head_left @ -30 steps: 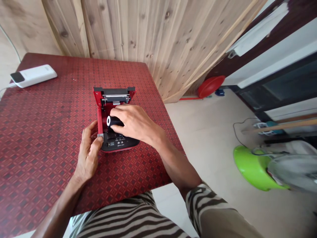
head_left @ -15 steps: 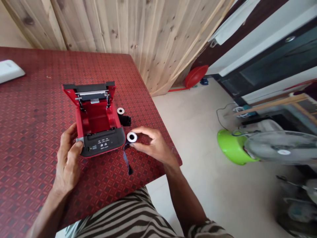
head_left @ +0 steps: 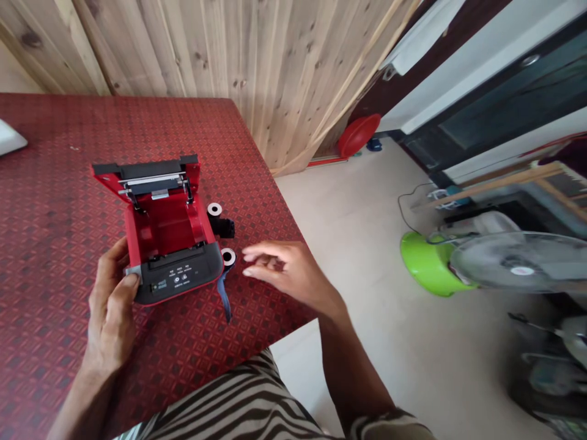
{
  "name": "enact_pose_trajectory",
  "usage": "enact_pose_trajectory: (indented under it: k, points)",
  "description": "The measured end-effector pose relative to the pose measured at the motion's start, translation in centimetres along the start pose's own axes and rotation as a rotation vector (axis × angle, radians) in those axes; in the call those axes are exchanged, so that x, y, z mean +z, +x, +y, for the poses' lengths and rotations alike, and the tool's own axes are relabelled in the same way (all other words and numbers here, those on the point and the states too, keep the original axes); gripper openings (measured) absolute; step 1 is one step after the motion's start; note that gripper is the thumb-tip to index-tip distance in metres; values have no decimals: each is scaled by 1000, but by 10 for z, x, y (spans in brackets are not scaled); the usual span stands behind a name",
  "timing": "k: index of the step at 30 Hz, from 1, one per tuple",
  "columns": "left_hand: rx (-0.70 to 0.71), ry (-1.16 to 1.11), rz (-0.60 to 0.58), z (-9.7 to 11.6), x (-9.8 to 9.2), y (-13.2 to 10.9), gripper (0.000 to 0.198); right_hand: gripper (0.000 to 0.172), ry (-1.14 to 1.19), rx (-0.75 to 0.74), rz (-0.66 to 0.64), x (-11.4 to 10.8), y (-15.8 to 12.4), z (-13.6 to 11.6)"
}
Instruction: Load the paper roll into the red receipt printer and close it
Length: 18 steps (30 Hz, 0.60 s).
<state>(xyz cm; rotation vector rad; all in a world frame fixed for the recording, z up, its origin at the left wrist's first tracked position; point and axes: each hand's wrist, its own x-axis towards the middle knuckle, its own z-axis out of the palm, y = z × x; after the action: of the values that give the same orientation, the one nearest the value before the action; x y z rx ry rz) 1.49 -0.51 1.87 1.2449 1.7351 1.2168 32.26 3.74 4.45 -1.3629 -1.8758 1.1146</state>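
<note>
A small red printer (head_left: 166,235) with a black front panel sits on the red patterned table (head_left: 55,201), its lid swung open and its paper bay empty. My left hand (head_left: 110,305) grips its front left corner. Two dark rolls with white cores lie just right of it: one (head_left: 220,221) beside the bay, one (head_left: 228,258) by the front corner with a dark strip trailing toward me. My right hand (head_left: 287,272) hovers just right of the nearer roll, fingers loosely apart, holding nothing.
A white device (head_left: 9,137) lies at the table's far left edge. Wooden planks lean behind the table. On the floor to the right stand a green basin (head_left: 426,266), a fan (head_left: 518,263) and a red bowl (head_left: 358,134).
My right hand took the roll out of the printer bay, set it on the table right of the printer and let go. The view has swung right.
</note>
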Motion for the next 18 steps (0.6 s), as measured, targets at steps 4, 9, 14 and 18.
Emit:
enact_pose_trajectory:
  k: [4,9,14,18]
  points:
    - [-2,18,4,2,-1,-1,72,13,-3,-64,213,-19,34,3]
    - [22,-4,-20,-1,0,0,71,49,-15,-131,-56,9,107,35]
    - [22,-7,-22,-1,0,1,72,33,63,-140,-143,33,128,44]
    - [-15,-3,-25,-1,-1,1,73,28,238,-136,-58,17,122,33]
